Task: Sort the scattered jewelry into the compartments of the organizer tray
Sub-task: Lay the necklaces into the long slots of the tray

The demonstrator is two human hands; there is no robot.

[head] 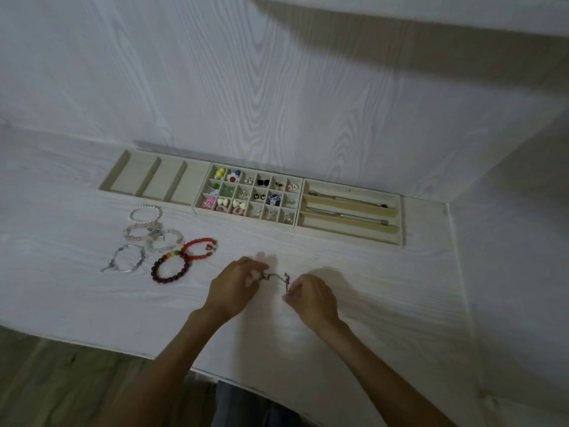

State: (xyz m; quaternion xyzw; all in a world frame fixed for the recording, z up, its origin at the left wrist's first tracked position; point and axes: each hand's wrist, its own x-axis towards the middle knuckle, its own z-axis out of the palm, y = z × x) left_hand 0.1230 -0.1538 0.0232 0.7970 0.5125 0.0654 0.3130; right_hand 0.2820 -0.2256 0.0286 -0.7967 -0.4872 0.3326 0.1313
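Both hands, left hand [235, 283] and right hand [311, 295], pinch a silver chain [277, 277] over the table [385, 288], near the tray [351, 235].

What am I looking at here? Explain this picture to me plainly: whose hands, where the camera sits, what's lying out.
There is no machine: a person wears a camera on the head, looking down at a white table. The left hand and right hand each pinch an end of a silver chain bracelet. Beaded bracelets lie to the left, among them a red bead bracelet and a pearl bracelet. Against the wall sits the organizer tray, its small middle compartments holding earrings.
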